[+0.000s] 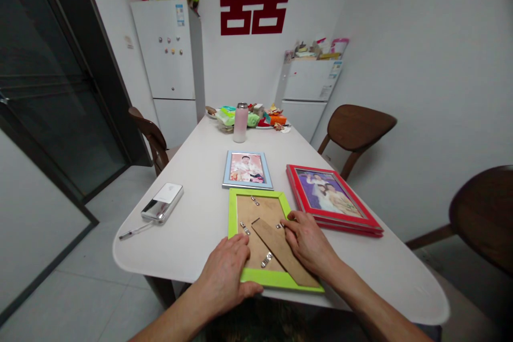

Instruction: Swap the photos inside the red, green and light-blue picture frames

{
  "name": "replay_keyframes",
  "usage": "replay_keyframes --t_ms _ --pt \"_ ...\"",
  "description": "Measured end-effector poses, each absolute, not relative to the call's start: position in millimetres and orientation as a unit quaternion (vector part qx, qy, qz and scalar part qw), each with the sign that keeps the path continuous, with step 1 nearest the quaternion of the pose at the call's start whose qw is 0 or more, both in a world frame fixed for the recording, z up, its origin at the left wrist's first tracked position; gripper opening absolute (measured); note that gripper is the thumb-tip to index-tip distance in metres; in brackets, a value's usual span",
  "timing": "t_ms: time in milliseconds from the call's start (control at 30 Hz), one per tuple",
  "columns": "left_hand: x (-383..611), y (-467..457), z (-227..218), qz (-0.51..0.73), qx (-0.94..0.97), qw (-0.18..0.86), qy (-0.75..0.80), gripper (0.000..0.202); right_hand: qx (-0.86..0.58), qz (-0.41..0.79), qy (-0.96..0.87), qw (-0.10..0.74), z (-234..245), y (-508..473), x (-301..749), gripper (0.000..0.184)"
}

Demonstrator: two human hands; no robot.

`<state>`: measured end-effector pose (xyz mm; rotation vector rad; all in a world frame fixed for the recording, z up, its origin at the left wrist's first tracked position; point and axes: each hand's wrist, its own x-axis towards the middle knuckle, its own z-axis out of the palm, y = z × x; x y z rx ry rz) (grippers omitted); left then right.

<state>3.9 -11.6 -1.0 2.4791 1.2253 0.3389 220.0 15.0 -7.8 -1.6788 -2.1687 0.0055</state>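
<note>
A lime-green picture frame [256,195] lies face down near the front edge of the white table [200,214], its brown backing board and stand [280,251] facing up with small metal clips. My left hand [226,272] lies on the frame's lower left part, fingers bent and resting on the backing by a clip. My right hand [306,240] rests on the frame's right side, its fingertips pressed at a clip near the right edge. Neither hand lifts anything.
A blue-framed photo [247,169] lies behind the green frame; a stack of red frames [332,200] sits to the right. A white power bank with cable [162,202] lies left. A pink bottle [240,123] and snacks stand far back. Wooden chairs [356,128] surround the table.
</note>
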Motion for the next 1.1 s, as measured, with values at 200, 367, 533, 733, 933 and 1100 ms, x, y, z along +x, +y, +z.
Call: replay_keyframes --t_ms 200,367,533,733,933,1100 --pt "2 -11 -2 0.129 0.877 0.182 0.426 0.041 -0.499 0.042 -0.836 0.222 2 -16 202 0.028" --pt "2 -11 -1 0.127 0.876 0.193 0.423 0.037 -0.461 0.069 -0.86 0.209 7 -31 187 0.027" --pt "2 -10 -1 0.127 0.874 0.195 0.426 0.037 -0.449 0.061 -0.871 0.188 6 -35 191 0.027" --pt "1 -10 -4 0.138 0.877 0.19 0.419 0.039 -0.453 0.094 -0.868 0.183 11 -32 189 0.028" --pt "0 -10 -5 0.141 0.875 0.184 0.424 0.041 -0.511 0.076 -0.834 0.193 5 3 167 0.029" --pt "0 -10 -6 0.151 0.874 0.199 0.417 0.049 -0.522 0.062 -0.837 0.152 5 21 152 0.021"
